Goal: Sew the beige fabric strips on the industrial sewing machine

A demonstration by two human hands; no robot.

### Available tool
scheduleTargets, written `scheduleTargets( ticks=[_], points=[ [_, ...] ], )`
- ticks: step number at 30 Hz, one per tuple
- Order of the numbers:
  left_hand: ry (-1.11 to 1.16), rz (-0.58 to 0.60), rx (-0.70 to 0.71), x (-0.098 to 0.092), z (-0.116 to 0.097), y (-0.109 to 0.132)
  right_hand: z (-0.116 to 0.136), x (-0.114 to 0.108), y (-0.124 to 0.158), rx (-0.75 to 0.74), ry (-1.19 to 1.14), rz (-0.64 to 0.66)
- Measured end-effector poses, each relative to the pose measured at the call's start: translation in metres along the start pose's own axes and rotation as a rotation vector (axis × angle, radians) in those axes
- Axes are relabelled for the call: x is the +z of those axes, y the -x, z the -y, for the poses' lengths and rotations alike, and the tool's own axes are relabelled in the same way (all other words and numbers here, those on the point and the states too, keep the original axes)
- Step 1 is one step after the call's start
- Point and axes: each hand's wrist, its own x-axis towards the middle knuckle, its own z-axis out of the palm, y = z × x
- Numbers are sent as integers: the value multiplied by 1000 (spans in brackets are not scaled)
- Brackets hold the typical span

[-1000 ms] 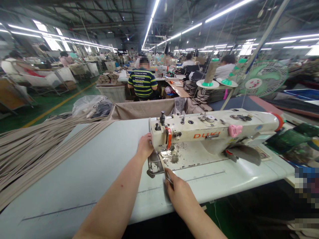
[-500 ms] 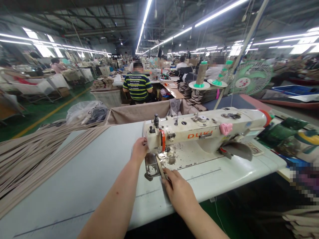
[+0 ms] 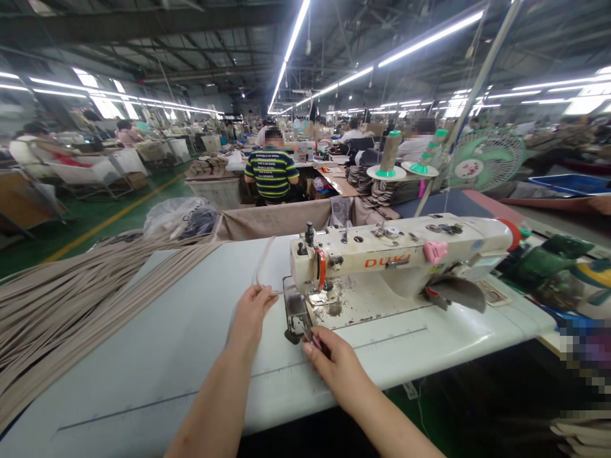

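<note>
My left hand [image 3: 251, 312] is closed in a pinch on a narrow beige fabric strip [image 3: 260, 264], left of the sewing machine's needle end. Part of that strip curves back over the pale table. In my right hand [image 3: 337, 366] is a small pair of thread snips [image 3: 306, 329], its metal blades pointing toward the machine's plate; the fingers hide most of the handle. A short piece of beige strip [image 3: 310, 314] lies by the presser foot, just beyond the snips. The white sewing machine [image 3: 353, 257] stands in front of both hands.
Long beige strips [image 3: 95, 305] are heaped along the table's left side. Thread cones [image 3: 389, 156] and a green fan [image 3: 482, 162] stand behind the machine. A person in a striped shirt [image 3: 271, 172] sits ahead. Ruler markings [image 3: 128, 410] run near the table's front edge.
My left hand has come away from the machine's head, down and left, with the strip now showing in it. The snips' blades now show in my right hand. The view has shifted slightly.
</note>
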Motion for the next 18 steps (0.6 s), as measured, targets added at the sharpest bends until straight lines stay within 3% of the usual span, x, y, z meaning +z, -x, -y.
scheduleTargets(
  ticks=[3, 8, 18],
  points=[
    [13, -32, 10, -16, -3, 22, -1, 12, -7, 181, -257, 159],
    [-113, -14, 101, -39, -9, 55, -6, 33, -24, 372, -537, 232],
    [-331, 5, 226, -72, -21, 99, 1, 57, -52, 399, -626, 376]
  ],
)
